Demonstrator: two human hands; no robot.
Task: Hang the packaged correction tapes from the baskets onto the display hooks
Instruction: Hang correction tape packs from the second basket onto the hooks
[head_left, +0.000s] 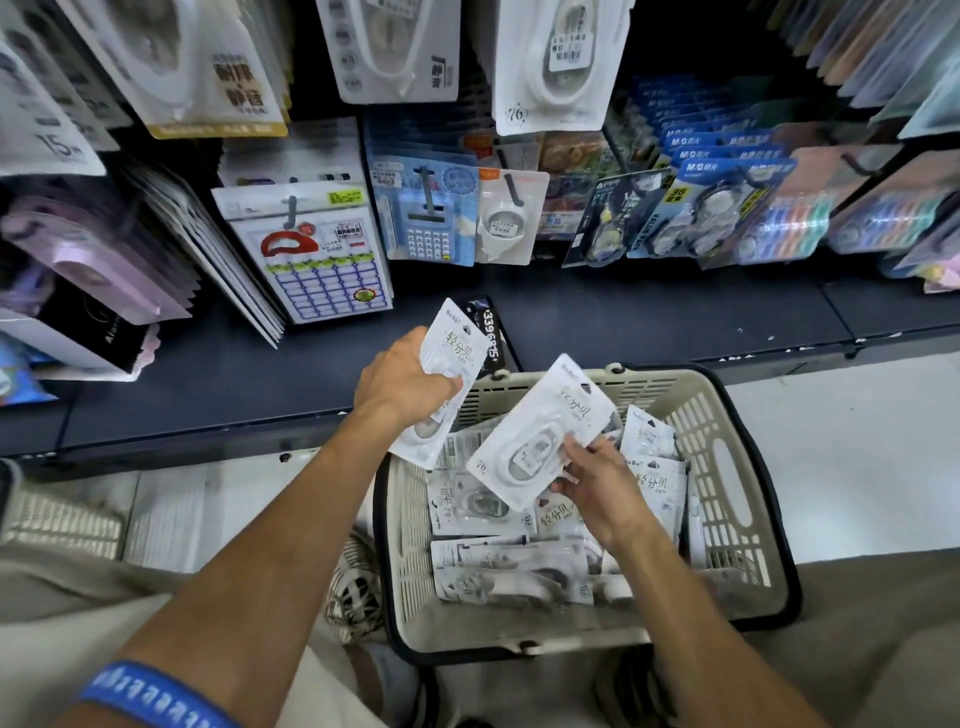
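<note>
A beige plastic basket (727, 467) with a black rim sits on the floor below the shelf, holding several white correction tape packs (498, 561). My left hand (400, 384) grips a white pack (452, 353) above the basket's far left corner. Over the middle of the basket, my right hand (597, 483) pinches the lower right edge of another white pack (540, 431), which is tilted. Matching white packs (556, 57) hang from a hook at the top centre of the display.
A dark shelf ledge (649, 317) runs across behind the basket. Hooks above it carry label sheets (317, 260), a blue calculator pack (428, 218) and blue tape packs (722, 208). A second basket (62, 525) is at the far left on the floor.
</note>
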